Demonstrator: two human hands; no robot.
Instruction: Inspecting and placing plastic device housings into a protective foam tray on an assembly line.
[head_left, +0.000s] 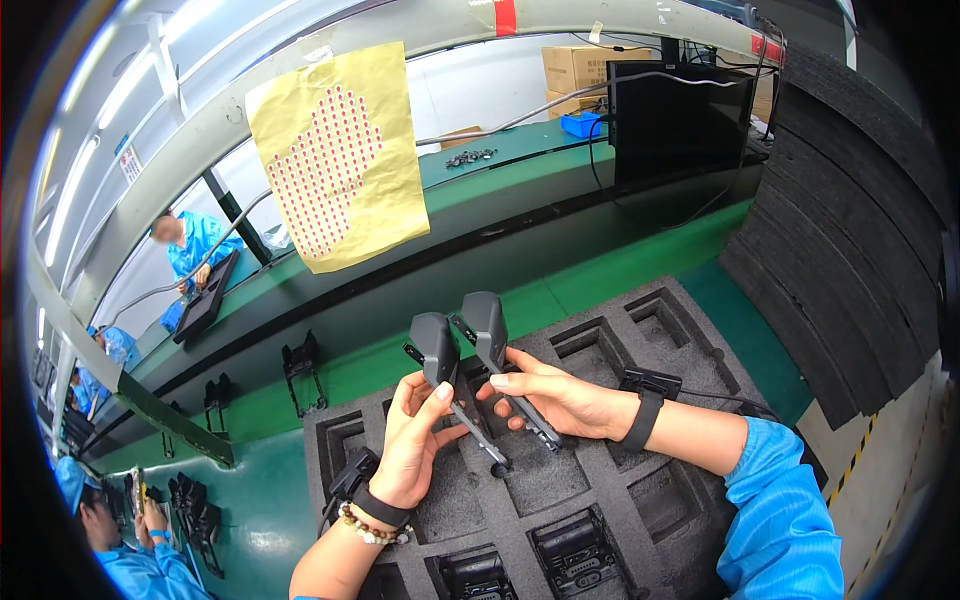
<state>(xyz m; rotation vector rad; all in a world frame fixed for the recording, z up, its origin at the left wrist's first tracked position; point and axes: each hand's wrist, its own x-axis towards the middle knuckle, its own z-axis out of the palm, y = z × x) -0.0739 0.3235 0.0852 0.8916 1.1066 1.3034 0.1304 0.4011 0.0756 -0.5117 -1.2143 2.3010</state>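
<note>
My left hand (412, 445), with a beaded bracelet and a black strap at the wrist, grips a dark grey arm-shaped part (436, 345). It has a broad angular head at the top and a thin rod slanting down to a round end. My right hand (560, 397) is closed on a matching part (486, 325), held just to the right of the first. Both heads point up and away, nearly side by side. Below the hands lies a grey foam tray (640, 445) with cut-out pockets. Black molded parts (578, 555) sit in its near pockets.
Beyond the tray runs a green bench with a black monitor (680, 120), a blue bin (582, 124) and small dark pieces (470, 158). A yellow sticker sheet (340, 160) hangs from a rail. Black foam sheets (850, 210) are stacked right. People in blue work at left.
</note>
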